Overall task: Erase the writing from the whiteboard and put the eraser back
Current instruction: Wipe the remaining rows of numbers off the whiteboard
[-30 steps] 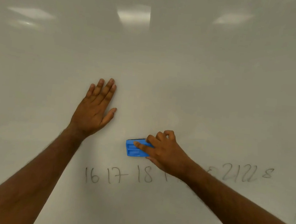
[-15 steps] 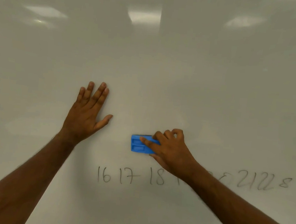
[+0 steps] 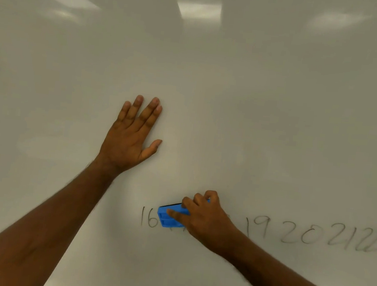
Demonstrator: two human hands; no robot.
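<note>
Eraser (image 3: 171,216), blue, pressed flat on whiteboard (image 3: 256,103), sitting on the row of handwritten numbers (image 3: 308,233) just right of "16", covering the next digits. Right hand (image 3: 203,216) curled around eraser, fingers (image 3: 176,214) over its top face, firm grip. To the right, "19 20 21 22" legible, last part cut off at frame edge. Left hand (image 3: 132,137) up and left of eraser, well apart, spread flat against board, palm down, holding nothing. Ceiling light reflections (image 3: 199,9) across upper board.
</note>
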